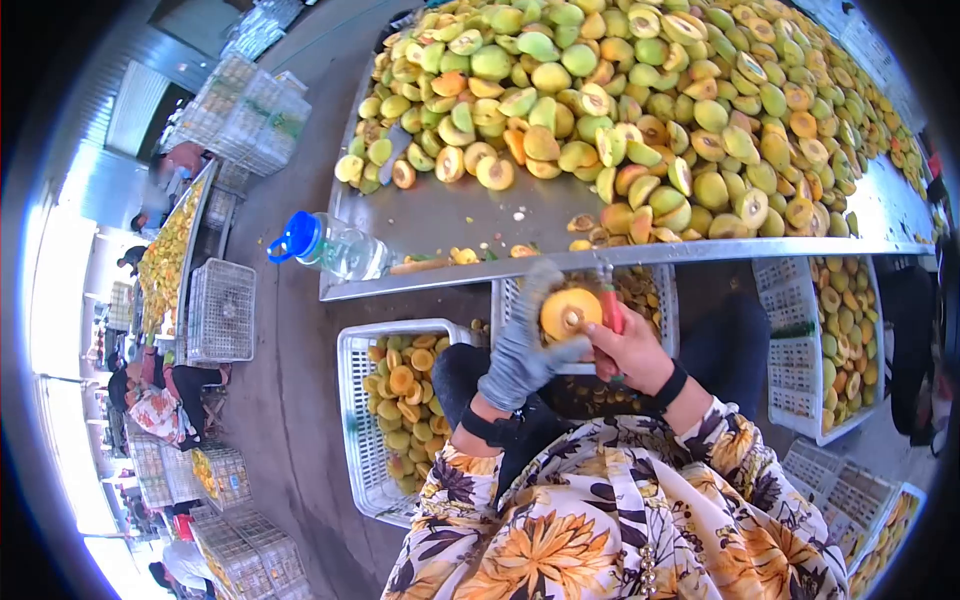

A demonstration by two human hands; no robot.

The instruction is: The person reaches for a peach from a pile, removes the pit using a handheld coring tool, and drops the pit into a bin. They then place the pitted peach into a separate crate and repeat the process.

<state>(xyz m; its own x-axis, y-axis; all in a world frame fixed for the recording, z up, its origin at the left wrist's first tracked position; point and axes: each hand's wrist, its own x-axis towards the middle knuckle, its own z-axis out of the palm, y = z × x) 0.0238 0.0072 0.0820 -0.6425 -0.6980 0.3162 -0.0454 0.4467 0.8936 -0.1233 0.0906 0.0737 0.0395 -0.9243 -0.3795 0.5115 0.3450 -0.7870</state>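
My left hand (525,345), in a grey glove, is closed around a halved orange-yellow stone fruit (566,312), apricot- or peach-like, with its cut face and brown centre showing. Against the fruit's right side, my right hand (636,352) is bare and wrapped around a red-handled tool (612,312). Part of that tool is hidden by the fingers, and its working end is hard to make out. Both hands are just off the near edge of a metal table (450,215), above a crate (668,300) holding fruit pieces.
Halved fruit (590,90) is heaped over the table. A blue-capped water bottle (345,250) lies at its left corner. White crates of fruit stand left (362,470) and right (795,370) of my knees. Co-workers sit by another fruit table (170,255) and stacked crates (240,115) farther left.
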